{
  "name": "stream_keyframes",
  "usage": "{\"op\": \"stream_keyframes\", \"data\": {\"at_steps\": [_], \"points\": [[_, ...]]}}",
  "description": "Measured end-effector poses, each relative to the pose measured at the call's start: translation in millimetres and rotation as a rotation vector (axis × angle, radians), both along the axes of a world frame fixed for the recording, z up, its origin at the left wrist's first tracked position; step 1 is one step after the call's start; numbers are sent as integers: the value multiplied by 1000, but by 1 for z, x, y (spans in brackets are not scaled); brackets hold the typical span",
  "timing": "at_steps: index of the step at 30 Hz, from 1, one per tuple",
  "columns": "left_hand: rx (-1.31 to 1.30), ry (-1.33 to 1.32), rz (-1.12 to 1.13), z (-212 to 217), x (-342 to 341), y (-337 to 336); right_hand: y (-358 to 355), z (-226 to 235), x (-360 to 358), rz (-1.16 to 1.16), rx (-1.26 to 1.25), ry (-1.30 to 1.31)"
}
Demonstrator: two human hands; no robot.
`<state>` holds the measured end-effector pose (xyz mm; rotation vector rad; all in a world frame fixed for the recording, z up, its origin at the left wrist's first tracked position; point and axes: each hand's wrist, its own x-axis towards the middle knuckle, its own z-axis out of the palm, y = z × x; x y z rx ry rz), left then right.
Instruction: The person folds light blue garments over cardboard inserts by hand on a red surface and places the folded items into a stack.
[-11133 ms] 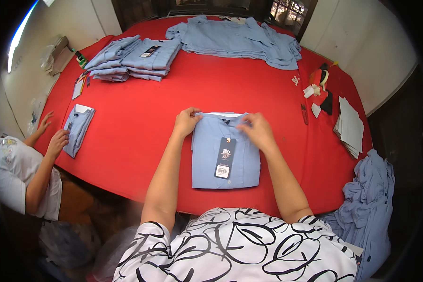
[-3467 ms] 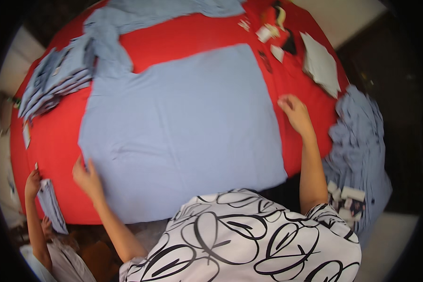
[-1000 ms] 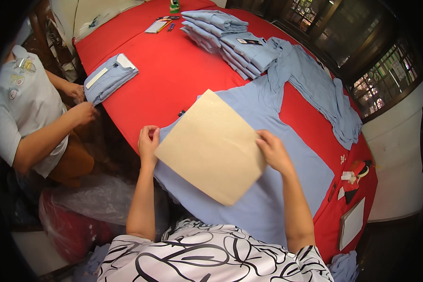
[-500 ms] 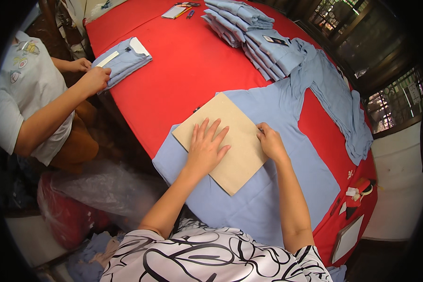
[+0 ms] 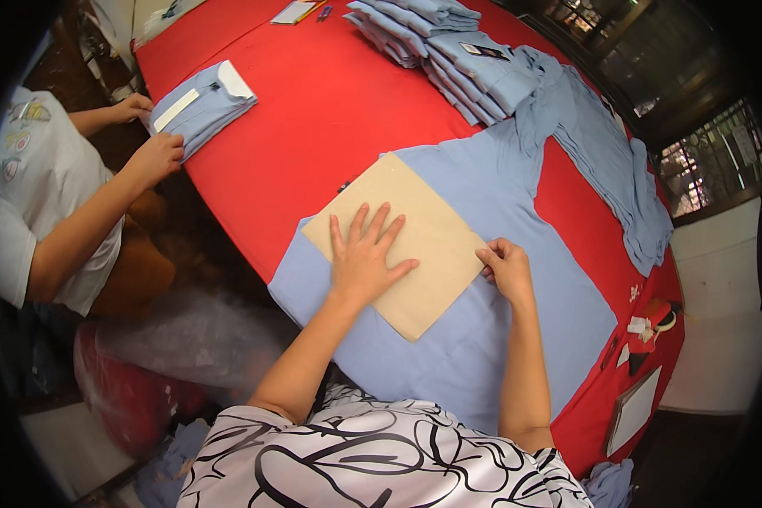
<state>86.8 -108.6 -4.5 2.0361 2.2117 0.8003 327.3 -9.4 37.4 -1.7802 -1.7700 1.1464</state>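
A tan cardboard sheet (image 5: 436, 212) lies at a slant on a light blue garment (image 5: 550, 313), which is spread out on the red-covered table. My left hand (image 5: 366, 262) rests flat on the sheet with its fingers spread. At the sheet's right corner, my right hand (image 5: 506, 267) is closed in a pinch, thumb and forefinger touching the corner. Its other fingers are curled under, partly hidden. A sleeve of the garment (image 5: 605, 161) stretches away to the far right. A small dark label (image 5: 344, 186) peeks out beside the sheet's upper left edge.
At the left, a co-worker's hands (image 5: 157, 157) hold a folded blue shirt (image 5: 207, 114) with a white strip. A stack of folded blue shirts (image 5: 474, 72) stands at the back. A tape roll (image 5: 667, 322) and a white pad (image 5: 635, 412) lie near the right edge.
My right hand has shifted outward, to the right, and now pinches at the sheet's corner. My left hand stays flat on the sheet. The whole view has shifted slightly.
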Motion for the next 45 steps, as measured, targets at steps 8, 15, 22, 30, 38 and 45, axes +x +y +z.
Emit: {"op": "stream_keyframes", "data": {"at_steps": [8,15,22,30,38,45], "points": [[-30,-4,-18,2,0,1,12,-10,16,-31,-2,-146],[-19,19,-35,2,-3,2,71,-3,3,-221,895,-674],[-45,-13,-42,3,-4,4,109,65,-16,296,347,-91],[-13,-355,27,-16,-8,-6,61,12,-69,412,432,69],[112,-84,189,-29,-11,2,-26,-15,-110,696,353,51],[198,106,-73,-18,-9,-6,-54,27,-38,783,41,365]]}}
